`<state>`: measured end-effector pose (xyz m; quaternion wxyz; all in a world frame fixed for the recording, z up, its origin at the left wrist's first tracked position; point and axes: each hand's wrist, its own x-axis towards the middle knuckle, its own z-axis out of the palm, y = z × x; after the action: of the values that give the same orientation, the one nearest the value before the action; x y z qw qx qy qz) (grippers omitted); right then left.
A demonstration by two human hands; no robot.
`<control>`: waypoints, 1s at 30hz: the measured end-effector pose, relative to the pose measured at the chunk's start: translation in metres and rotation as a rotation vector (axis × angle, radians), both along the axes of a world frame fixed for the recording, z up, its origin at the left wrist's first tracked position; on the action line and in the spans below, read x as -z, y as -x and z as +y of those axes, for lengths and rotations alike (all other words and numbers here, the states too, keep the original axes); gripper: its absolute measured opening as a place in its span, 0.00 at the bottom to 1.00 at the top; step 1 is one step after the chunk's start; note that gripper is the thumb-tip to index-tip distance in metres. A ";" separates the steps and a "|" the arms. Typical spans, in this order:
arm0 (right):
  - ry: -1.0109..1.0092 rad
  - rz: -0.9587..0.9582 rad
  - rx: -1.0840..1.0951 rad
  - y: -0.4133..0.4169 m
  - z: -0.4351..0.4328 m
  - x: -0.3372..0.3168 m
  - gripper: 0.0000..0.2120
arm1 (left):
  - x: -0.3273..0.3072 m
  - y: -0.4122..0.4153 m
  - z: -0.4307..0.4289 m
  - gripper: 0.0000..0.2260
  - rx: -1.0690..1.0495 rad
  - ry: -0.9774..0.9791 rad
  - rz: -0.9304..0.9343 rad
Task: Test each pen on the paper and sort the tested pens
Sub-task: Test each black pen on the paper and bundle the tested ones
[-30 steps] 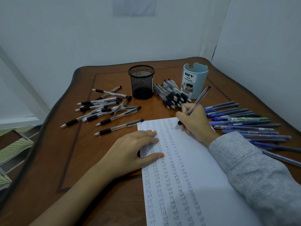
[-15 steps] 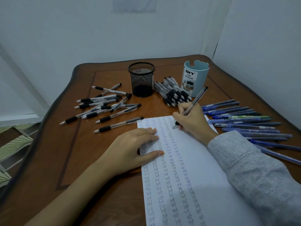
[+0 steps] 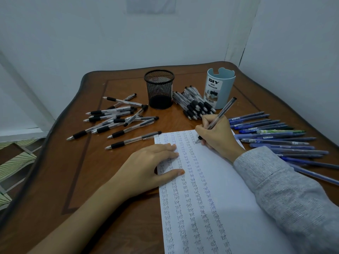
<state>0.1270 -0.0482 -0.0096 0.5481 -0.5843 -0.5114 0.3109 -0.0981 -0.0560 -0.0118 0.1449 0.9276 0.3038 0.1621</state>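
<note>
A white sheet of paper [image 3: 229, 189] filled with columns of the handwritten word "test" lies on the wooden table [image 3: 73, 180]. My left hand [image 3: 146, 167] rests flat on the sheet's left edge, fingers straight. My right hand [image 3: 218, 138] grips a clear pen with a black grip [image 3: 222, 112], its tip touching the top of the paper. Several black-grip pens [image 3: 117, 121] lie scattered to the left. Another bundle of black-grip pens [image 3: 194, 105] sits behind the paper. Several blue pens [image 3: 275, 136] lie in a row on the right.
A black mesh pen cup [image 3: 159, 88] and a light blue desk organizer cup [image 3: 219, 88] stand at the back of the table. White walls close in behind and on the right. The table edge curves down the left side, with patterned floor beyond.
My right hand with the pen has shifted slightly left along the top of the paper while writing. My left hand stays in place on the sheet.
</note>
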 end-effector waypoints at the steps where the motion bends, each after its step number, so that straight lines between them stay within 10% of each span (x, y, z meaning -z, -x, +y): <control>1: 0.003 -0.004 -0.007 0.000 0.000 0.000 0.20 | 0.000 0.000 0.000 0.28 0.000 -0.002 0.002; 30: 0.133 0.209 -0.029 -0.004 0.001 -0.007 0.21 | -0.002 0.000 0.001 0.30 0.003 0.016 0.050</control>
<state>0.1313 -0.0468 -0.0030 0.5540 -0.5764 -0.4381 0.4110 -0.0983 -0.0554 -0.0101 0.1447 0.9306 0.3073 0.1363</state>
